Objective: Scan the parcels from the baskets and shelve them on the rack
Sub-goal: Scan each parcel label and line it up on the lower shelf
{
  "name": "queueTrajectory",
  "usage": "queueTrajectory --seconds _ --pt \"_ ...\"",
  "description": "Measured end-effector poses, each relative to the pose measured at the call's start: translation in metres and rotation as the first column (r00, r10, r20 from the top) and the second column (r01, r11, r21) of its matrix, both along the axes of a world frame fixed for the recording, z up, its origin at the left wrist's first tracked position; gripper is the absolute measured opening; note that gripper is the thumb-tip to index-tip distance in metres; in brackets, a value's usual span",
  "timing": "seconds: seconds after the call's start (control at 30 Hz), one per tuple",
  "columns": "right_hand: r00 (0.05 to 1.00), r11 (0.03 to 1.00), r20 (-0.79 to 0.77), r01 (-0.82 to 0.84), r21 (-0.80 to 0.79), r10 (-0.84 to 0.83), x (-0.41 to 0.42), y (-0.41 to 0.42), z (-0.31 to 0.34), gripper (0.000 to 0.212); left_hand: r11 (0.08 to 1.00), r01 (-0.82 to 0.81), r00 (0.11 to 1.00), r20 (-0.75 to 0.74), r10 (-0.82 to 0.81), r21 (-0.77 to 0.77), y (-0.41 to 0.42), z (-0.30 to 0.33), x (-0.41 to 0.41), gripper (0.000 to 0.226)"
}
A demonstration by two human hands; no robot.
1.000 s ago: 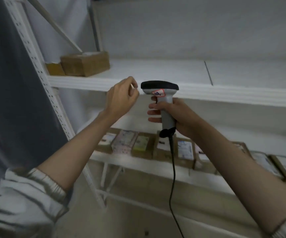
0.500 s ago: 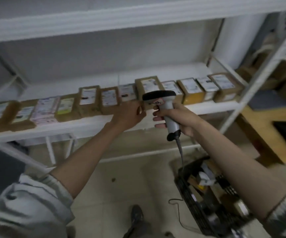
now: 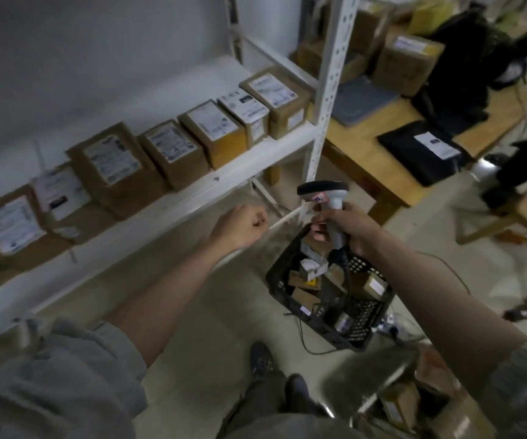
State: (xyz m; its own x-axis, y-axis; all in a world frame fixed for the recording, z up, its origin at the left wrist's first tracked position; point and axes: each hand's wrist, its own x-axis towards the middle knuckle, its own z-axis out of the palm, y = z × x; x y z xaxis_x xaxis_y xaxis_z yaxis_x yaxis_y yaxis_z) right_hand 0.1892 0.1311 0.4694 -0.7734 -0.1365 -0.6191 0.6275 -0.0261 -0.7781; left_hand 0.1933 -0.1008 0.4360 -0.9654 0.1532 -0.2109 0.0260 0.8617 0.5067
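Cardboard parcels, labels up, are lined along the white rack shelf from 9 to 1 o'clock. The scanner is gripped by its handle in the right hand, fingers wrapped round it, right over the black basket at 5 o'clock, where more parcels are piled. The left hand is curled into a loose fist with nothing in it, just below the shelf edge.
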Motion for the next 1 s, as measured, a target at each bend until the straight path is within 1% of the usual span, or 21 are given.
queueTrajectory --seconds 0.13,0.23,0.33,0.4,0.47,0.57,0.6,0.67,0.73,0.77,0.83,0.87,0.93,1.0 --pt "0.990 0.979 0.041 0.125 0.160 -0.133 -0.012 0.039 -0.049 0.009 0.999 0.011 0.991 0.131 -0.015 0.030 0.031 -0.042 -0.022 0.010" --pt "0.977 0.952 0.064 0.182 0.248 -0.203 -0.021 0.066 -0.093 0.007 0.998 0.009 0.977 0.214 -0.020 0.055 0.054 -0.077 -0.037 0.008" --pt "0.970 0.927 0.089 0.186 0.327 -0.226 -0.033 0.090 -0.142 0.011 0.999 -0.005 0.953 0.302 -0.010 0.051 0.072 -0.125 -0.056 0.012" --pt "0.968 0.920 0.112 0.174 0.351 -0.226 -0.044 0.105 -0.186 0.012 0.996 -0.027 0.937 0.350 -0.004 0.081 0.085 -0.170 -0.071 0.012" --pt "0.960 0.924 0.150 0.174 0.340 -0.236 -0.054 0.116 -0.238 0.011 0.992 -0.069 0.914 0.406 0.020 0.106 0.099 -0.222 -0.085 0.008" --pt "0.941 0.917 0.184 0.208 0.340 -0.282 -0.068 0.127 -0.320 0.016 0.983 -0.145 0.874 0.481 0.072 0.115 0.118 -0.306 -0.108 0.016" --pt "0.938 0.921 0.200 0.208 0.329 -0.283 -0.072 0.130 -0.345 0.015 0.976 -0.176 0.862 0.499 0.091 0.127 0.125 -0.334 -0.115 0.018" --pt "0.932 0.942 0.249 0.193 0.276 -0.264 -0.078 0.133 -0.395 0.011 0.964 -0.236 0.831 0.540 0.134 0.125 0.137 -0.384 -0.128 0.023" --pt "0.919 0.956 0.308 0.179 0.233 -0.247 -0.086 0.135 -0.443 0.015 0.941 -0.304 0.797 0.581 0.166 0.148 0.148 -0.430 -0.143 0.029" --pt "0.914 0.960 0.326 0.177 0.215 -0.241 -0.090 0.135 -0.465 0.016 0.929 -0.336 0.778 0.602 0.179 0.157 0.153 -0.451 -0.149 0.032" --pt "0.917 0.967 0.328 0.169 0.192 -0.225 -0.103 0.132 -0.502 0.010 0.911 -0.377 0.761 0.616 0.203 0.165 0.159 -0.488 -0.161 0.040" --pt "0.918 0.969 0.330 0.167 0.181 -0.220 -0.110 0.130 -0.520 0.010 0.906 -0.386 0.766 0.607 0.212 0.172 0.161 -0.505 -0.166 0.045" --pt "0.920 0.977 0.340 0.154 0.147 -0.197 -0.125 0.128 -0.552 0.022 0.907 -0.382 0.796 0.561 0.227 0.176 0.164 -0.539 -0.176 0.051" --pt "0.917 0.984 0.359 0.142 0.110 -0.172 -0.140 0.127 -0.579 0.034 0.944 -0.298 0.868 0.453 0.205 0.144 0.166 -0.569 -0.188 0.049"
